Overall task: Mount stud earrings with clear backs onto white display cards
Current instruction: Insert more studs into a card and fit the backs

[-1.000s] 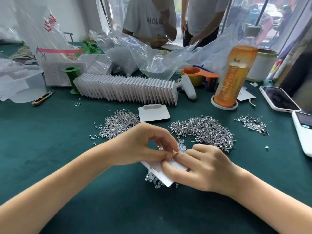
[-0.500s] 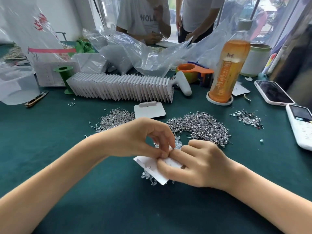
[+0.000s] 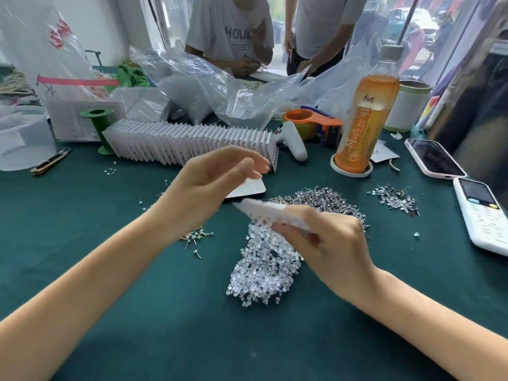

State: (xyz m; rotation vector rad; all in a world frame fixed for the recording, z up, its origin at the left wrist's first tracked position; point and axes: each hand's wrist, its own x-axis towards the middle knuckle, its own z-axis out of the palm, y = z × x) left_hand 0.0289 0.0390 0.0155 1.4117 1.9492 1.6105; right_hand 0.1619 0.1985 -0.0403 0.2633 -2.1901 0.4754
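My right hand (image 3: 330, 243) grips a white display card (image 3: 264, 211), blurred, lifted above a heap of clear earring backs (image 3: 265, 270). My left hand (image 3: 211, 182) hovers apart from that card with loose, spread fingers and holds nothing. Under it lies another white card (image 3: 248, 188) flat on the green cloth. A pile of silver stud earrings (image 3: 327, 202) lies just beyond my right hand. A few loose studs (image 3: 196, 236) lie near my left wrist. A long row of standing white cards (image 3: 187, 141) runs across the back.
An orange drink bottle (image 3: 365, 116) stands at right, two phones (image 3: 434, 158) (image 3: 483, 213) beyond it. A small stud pile (image 3: 395, 199), tape dispenser (image 3: 313, 125), green spool (image 3: 99, 125), clear tub (image 3: 22, 136), snips (image 3: 50, 160) and plastic bags (image 3: 233, 89) ring the area. Two people stand behind.
My hands have parted. The left let go of the card and rose toward the back; the right lifted the card off the pile of clear backs, now uncovered.
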